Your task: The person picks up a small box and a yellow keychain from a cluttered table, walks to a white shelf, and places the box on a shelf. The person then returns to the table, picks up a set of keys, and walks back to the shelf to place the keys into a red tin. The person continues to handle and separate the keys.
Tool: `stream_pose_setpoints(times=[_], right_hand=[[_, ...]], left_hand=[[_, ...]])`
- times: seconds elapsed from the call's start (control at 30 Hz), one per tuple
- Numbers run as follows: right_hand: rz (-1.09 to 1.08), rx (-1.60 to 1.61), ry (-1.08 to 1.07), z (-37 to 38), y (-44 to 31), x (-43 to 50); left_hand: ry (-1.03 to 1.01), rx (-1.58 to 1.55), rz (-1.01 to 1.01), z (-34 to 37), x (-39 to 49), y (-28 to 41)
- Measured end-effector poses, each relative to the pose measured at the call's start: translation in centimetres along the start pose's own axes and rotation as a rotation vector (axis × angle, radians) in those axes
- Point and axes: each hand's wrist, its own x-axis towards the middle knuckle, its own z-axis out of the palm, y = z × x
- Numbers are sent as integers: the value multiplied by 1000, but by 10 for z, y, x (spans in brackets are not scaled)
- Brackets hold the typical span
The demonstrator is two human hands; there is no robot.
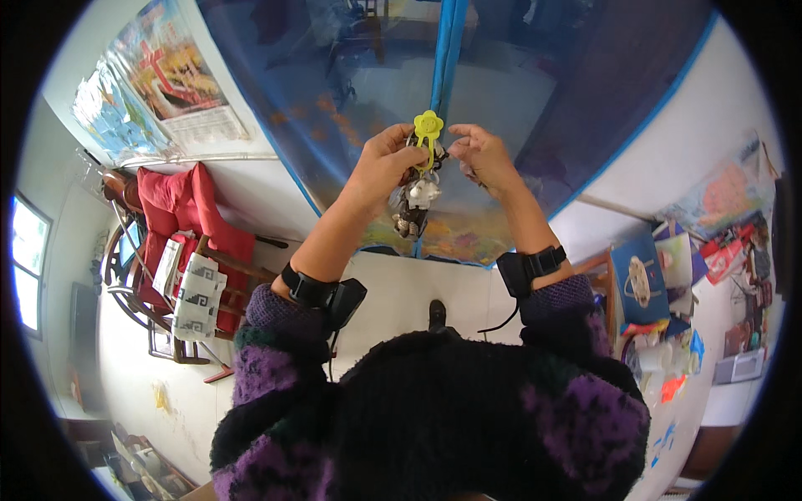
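Observation:
My left hand [387,164] grips a bunch of keyrings and charms [421,193] from its left side, raised in front of the curtain. A yellow flower-shaped tag [428,126] with a loop stands up at the top of the bunch, near my thumb. Below it hang a whitish figure charm and darker metal pieces, too small to name surely. My right hand [485,161] is just right of the bunch with its fingers bent. Something greyish shows under its palm; whether it holds this is unclear. Behind both hands hangs a two-panel door curtain [539,113] with blue edging.
At left, a wooden chair [229,300] and red cushions [169,219] stand by the wall, with a squeegee or mop handle [216,360] near them. To the right are a blue bag [639,275] and piled items. Posters [175,81] hang on the left wall.

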Motion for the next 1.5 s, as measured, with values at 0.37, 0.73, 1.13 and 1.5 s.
stream_pose_setpoints(times=[0.37,0.73,1.13,1.5], right_hand=[[35,55,-85,-108,18,231],[-638,226,1188,-281,7,377],[-817,-380,1419,-359,53,585],[-431,-196,503,-492,45,737]], left_hand=[[44,-376,15,3,240,7],[-82,-603,39,-54,529,11],[-95,156,147,-55,804,18],[-530,249,71,102,1012,-68]])
